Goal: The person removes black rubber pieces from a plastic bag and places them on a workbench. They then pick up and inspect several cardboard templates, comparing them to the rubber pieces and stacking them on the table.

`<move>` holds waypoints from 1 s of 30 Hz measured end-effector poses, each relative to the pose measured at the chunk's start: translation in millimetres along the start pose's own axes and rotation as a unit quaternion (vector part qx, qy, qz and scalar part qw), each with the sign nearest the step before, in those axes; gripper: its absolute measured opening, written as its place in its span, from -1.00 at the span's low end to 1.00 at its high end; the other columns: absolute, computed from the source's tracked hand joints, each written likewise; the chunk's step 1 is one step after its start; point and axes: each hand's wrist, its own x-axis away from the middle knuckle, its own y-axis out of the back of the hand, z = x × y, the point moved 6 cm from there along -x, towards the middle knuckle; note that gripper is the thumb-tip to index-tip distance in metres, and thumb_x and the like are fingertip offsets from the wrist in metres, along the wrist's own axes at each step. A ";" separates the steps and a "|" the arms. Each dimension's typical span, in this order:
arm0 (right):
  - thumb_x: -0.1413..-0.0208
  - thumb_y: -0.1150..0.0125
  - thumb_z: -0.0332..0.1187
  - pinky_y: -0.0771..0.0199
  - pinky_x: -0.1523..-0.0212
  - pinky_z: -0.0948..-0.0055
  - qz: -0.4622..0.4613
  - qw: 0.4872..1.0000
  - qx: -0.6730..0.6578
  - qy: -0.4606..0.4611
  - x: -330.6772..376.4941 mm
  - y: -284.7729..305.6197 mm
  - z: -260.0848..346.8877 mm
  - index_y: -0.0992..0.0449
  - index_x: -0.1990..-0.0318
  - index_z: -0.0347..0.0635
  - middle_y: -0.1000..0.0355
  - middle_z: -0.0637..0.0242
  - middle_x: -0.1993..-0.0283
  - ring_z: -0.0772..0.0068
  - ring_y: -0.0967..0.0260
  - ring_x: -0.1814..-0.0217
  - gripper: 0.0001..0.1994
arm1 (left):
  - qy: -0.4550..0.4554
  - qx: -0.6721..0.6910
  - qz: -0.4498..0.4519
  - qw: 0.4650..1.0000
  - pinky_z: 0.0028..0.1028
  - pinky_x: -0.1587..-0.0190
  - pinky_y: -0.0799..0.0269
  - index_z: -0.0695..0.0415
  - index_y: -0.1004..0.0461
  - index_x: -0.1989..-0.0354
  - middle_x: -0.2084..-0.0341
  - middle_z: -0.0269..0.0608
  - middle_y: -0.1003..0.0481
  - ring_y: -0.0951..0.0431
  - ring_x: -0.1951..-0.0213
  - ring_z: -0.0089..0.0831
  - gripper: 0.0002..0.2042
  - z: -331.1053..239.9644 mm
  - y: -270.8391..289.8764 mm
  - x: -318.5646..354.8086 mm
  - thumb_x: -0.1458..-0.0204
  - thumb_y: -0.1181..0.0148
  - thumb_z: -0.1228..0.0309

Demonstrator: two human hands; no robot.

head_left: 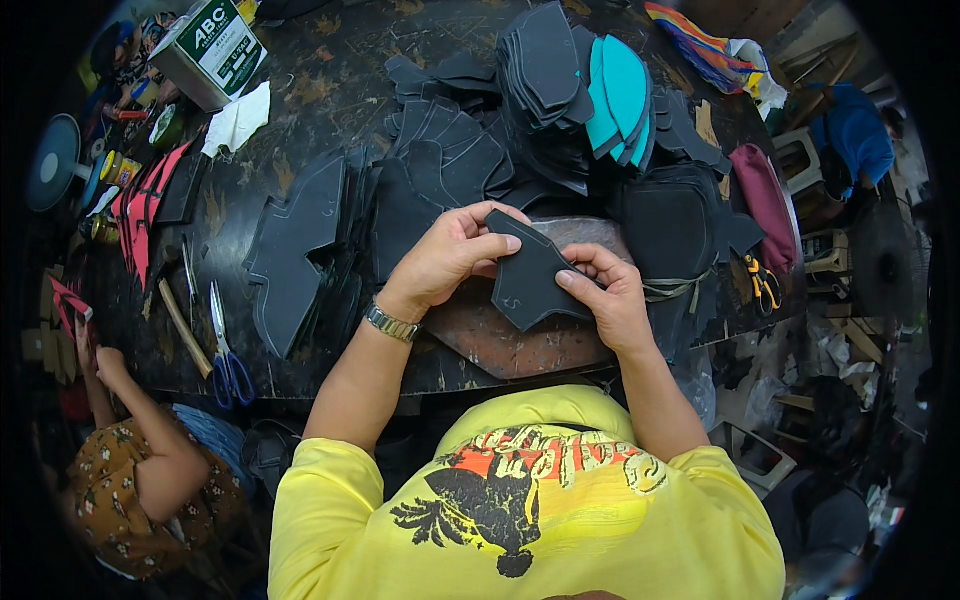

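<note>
Hands, two, both the wearer's, seen from my remote post through the head camera. Left hand [440, 262]: thumb on top, fingers beneath, pinching the upper left edge of the black cut piece [530, 280]. Right hand [612, 300]: thumb and fingers pinching the same piece at its right edge.

Black cut piece, one, held between the hands over the brown board [515, 345] at the near table edge; one small pale handwritten mark near its lower corner, pale line along its upper edge.

Board, one. Scissors [221, 340], one pair, blue handles, just right of one wooden handle [186, 328]. Orange-handled cutters [765, 287], one pair, far right. Teal stack [618, 95], one, layers overlapping too closely for me to count. Black stacks [300, 250], several, pieces beyond counting; pale marked lines on some. Maroon cloth [765, 205], one.

Lettering: green-and-white tin [212, 55], one, large printed label on its side; yellow shirt [600, 530], one, stylised printed lettering above a dark picture with a palm.

Co-worker [150, 480], one, at left, holding a red piece [70, 303].
</note>
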 end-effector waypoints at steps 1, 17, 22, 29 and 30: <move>-0.12 -0.33 -0.53 -0.37 0.19 0.75 0.000 1.000 0.001 -0.001 0.2 0.3 0.0 -0.55 0.05 -0.32 -0.51 0.47 0.28 0.77 -0.38 0.29 -0.77 | -0.003 -0.008 0.002 1.000 -0.66 0.26 -0.54 0.16 -0.48 -0.02 0.35 -0.36 -0.55 -0.55 0.38 -0.69 -0.72 -0.7 0.1 0.0 -0.12 -0.25 0.52; -0.11 -0.34 -0.54 -0.38 0.17 0.73 -0.001 1.000 0.004 0.013 4.1 -1.8 1.0 -0.56 0.04 -0.30 -0.51 0.47 0.26 0.76 -0.38 0.27 -0.74 | -0.060 -0.104 -0.053 0.991 -0.71 0.35 -0.40 0.12 -0.45 -0.07 0.39 -0.42 -0.50 -0.46 0.41 -0.74 -0.68 -5.9 -2.1 2.5 -0.12 -0.25 0.52; -0.10 -0.33 -0.56 -0.40 0.16 0.71 -0.019 0.998 -0.042 0.039 3.2 2.2 1.5 -0.51 -0.03 -0.29 -0.51 0.44 0.24 0.71 -0.42 0.21 -0.68 | -0.048 -0.043 -0.026 0.998 -0.69 0.22 -0.51 0.16 -0.35 -0.14 0.31 -0.36 -0.54 -0.56 0.30 -0.70 -0.63 -3.2 2.5 1.1 -0.15 -0.21 0.56; -0.06 -0.35 -0.49 -0.51 0.12 0.55 -0.025 0.969 -0.240 0.056 7.0 8.1 9.9 -0.36 -0.23 -0.21 -0.50 0.31 0.11 0.55 -0.47 0.19 -0.46 | -0.083 0.036 -0.042 0.995 -0.56 0.16 -0.59 0.19 -0.32 -0.15 0.18 -0.28 -0.53 -0.57 0.17 -0.59 -0.61 -7.1 -0.5 2.3 -0.14 -0.18 0.60; -0.07 -0.35 -0.46 -0.50 0.14 0.53 -0.024 0.969 -0.241 0.057 7.2 8.6 8.4 -0.37 -0.20 -0.23 -0.50 0.30 0.10 0.53 -0.47 0.18 -0.49 | -0.085 0.053 -0.050 0.994 -0.56 0.17 -0.59 0.18 -0.33 -0.15 0.18 -0.28 -0.52 -0.57 0.18 -0.60 -0.60 -5.2 -2.9 2.1 -0.12 -0.19 0.62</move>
